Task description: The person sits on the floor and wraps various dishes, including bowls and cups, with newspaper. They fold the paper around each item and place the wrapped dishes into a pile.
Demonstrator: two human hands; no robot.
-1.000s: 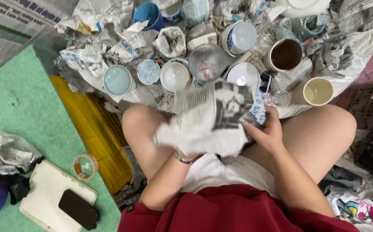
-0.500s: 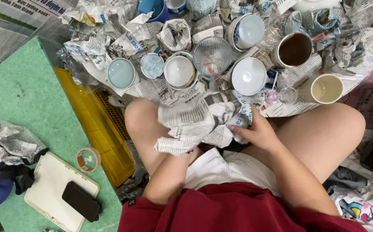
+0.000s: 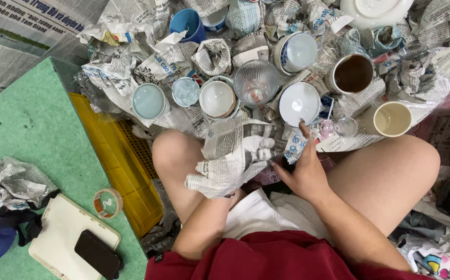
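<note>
Newspaper bundle [image 3: 230,163] sits over the lap, between the knees; left hand [image 3: 225,194] is hidden beneath it, grip impossible to tell; right hand [image 3: 302,173] holds nothing, fingers spread, reaching at the paper's edge; wrap looks half-done, with many bare cups [image 3: 297,102] ahead.

the person sits with both bare knees raised and spread, thighs angled outward. left forearm runs forward along the inside of the left thigh; the left hand [image 3: 224,179] is mostly hidden, so its finger position cannot be determined. right forearm extends forward and inward from the lower right. right hand [image 3: 303,168] is back-up, fingers loosely extended and slightly spread, index finger pointing forward, thumb angled toward the left hand. the two hands sit near each other between the knees.
</note>
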